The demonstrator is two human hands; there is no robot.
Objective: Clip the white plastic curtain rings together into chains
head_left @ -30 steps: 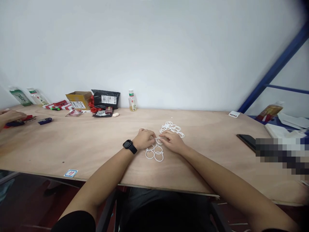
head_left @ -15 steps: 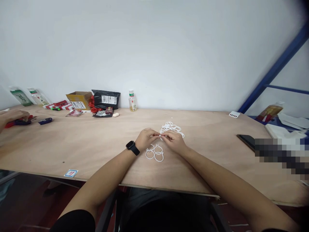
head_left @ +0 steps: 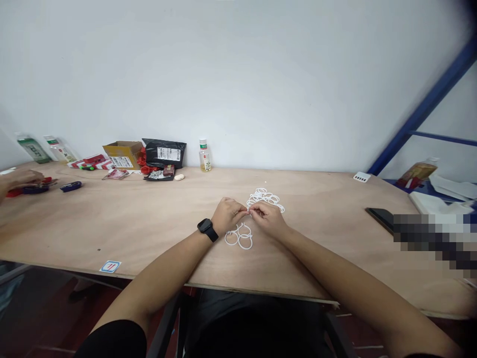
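Note:
My left hand (head_left: 226,217), a black watch on its wrist, meets my right hand (head_left: 269,218) fingertip to fingertip above the table. Both are closed in a pinch on a white plastic ring, which the fingers almost wholly cover. Just beyond my right hand lies a pile of white plastic rings (head_left: 274,198), several of them overlapping. Nearer to me, below the hands, a small group of linked or touching white rings (head_left: 245,242) rests flat on the wood. Short tabs stick out from some of these rings; whether they interlock I cannot tell.
The wooden table (head_left: 167,219) meets a white wall. Along it stand a drink bottle (head_left: 205,156), a black parcel bag (head_left: 164,154) and a cardboard box (head_left: 121,154). At far left is another person's hand (head_left: 23,179) by red and blue items. A dark phone (head_left: 382,219) lies right.
My fingertips have come down slightly and closer together, and the white bit between them is now mostly covered. At far left the other person's hand has shifted a little.

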